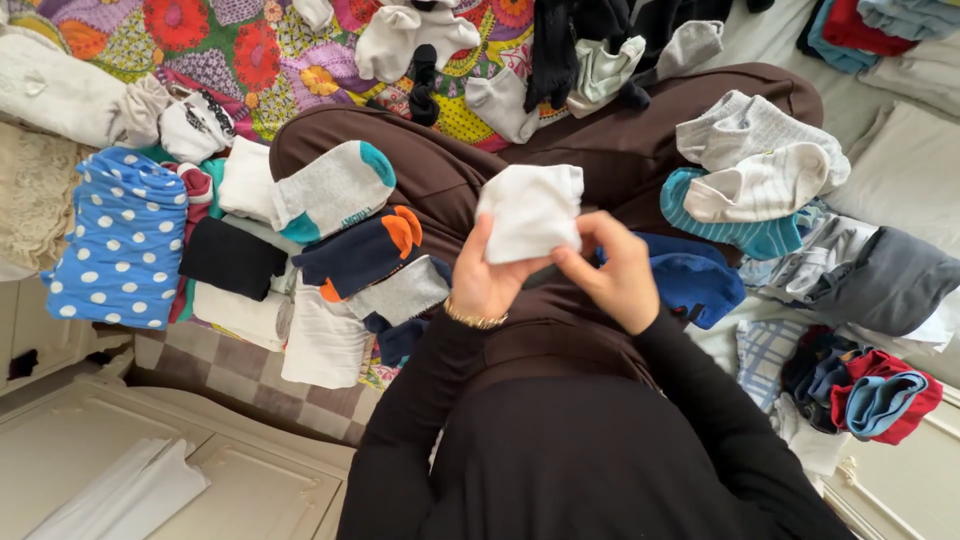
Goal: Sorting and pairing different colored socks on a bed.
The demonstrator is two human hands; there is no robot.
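A folded white sock [532, 208] is held up over my lap, which is covered in brown cloth [440, 175]. My left hand [483, 278], with a gold bracelet at the wrist, grips its lower left edge. My right hand [615, 272] pinches its lower right corner. On my left knee lie a grey sock with teal toe [330, 188] and a navy sock with orange toe [362, 252]. On my right knee sit pale grey and cream socks [755, 160] over a teal striped sock [740, 232].
A blue polka-dot garment [120, 240] lies at far left beside folded black and white pieces [240, 280]. A flowered quilt [250, 50] with loose socks is ahead. Grey clothes [880, 280] and a red and blue bundle [885, 395] are at right. A cream cabinet [150, 470] is at lower left.
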